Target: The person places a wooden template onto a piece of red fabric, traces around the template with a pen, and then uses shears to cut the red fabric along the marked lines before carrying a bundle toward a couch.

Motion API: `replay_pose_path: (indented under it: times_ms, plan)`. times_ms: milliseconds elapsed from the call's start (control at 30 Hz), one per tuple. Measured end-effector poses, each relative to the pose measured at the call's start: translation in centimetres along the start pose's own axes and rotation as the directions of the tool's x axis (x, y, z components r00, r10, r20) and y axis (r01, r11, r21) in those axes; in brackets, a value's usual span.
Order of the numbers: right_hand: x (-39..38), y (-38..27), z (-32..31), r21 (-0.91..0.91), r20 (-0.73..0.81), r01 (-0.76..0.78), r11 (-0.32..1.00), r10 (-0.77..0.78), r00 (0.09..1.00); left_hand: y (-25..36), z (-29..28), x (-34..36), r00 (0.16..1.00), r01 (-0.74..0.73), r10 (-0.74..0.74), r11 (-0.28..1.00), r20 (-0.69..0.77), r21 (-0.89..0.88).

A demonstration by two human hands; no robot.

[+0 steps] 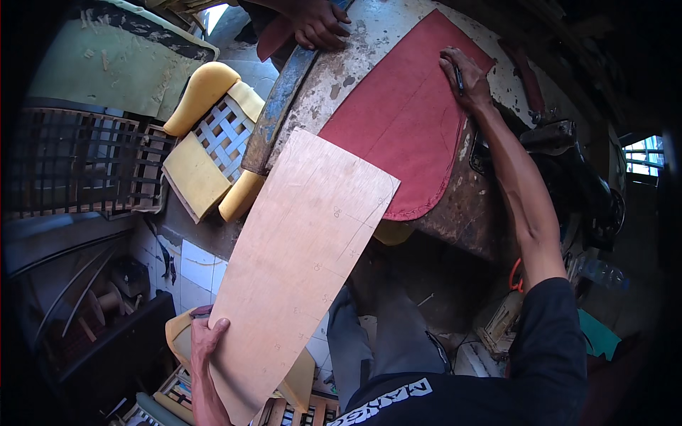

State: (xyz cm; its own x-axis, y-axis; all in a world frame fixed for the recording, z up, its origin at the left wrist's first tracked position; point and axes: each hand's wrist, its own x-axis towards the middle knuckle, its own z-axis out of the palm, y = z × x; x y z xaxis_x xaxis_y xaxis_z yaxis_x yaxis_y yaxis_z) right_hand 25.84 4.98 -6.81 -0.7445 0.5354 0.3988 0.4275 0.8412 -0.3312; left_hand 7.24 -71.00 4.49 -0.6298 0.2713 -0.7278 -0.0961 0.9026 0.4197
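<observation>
My left hand grips the lower left edge of a large thin tan board with pencil marks, held tilted, its upper end over the worn table's edge. My right hand holds a dark pen with its tip down on a red sheet of fabric that lies flat on the table. A faint curved line runs across the red fabric. Another person's hand rests on the table's far edge at the top.
A seat frame with yellow foam pads and white webbing stands left of the table. A dark sewing machine sits at the right. Wooden lattice crates are at the far left. White floor tiles show below.
</observation>
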Motion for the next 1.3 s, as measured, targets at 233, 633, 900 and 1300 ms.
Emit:
replay_pose_path:
  times_ms: [233, 633, 900, 1300]
  plan:
    - [0.0, 0.3, 0.3, -0.034, -0.034, 0.006, 0.999, -0.007, 0.999, -0.3, -0.4, 0.5, 0.999, -0.030, 0.030, 0.999, 0.017, -0.046]
    - [-0.2, 0.3, 0.4, -0.044, -0.024, -0.016, 0.999, 0.015, 1.000, 0.4, -0.6, 0.9, 0.998, 0.021, -0.018, 0.999, 0.056, -0.043]
    - [-0.1, 0.4, 0.3, -0.049, -0.020, 0.001, 0.999, -0.002, 1.000, 1.1, -0.6, 1.1, 0.999, -0.027, 0.029, 0.999, 0.046, -0.045]
    - [-0.7, -3.0, -0.6, -0.042, -0.228, -0.101, 0.994, 0.088, 0.970, 3.9, -0.8, 0.6, 0.999, 0.025, -0.028, 0.995, 0.030, 0.097]
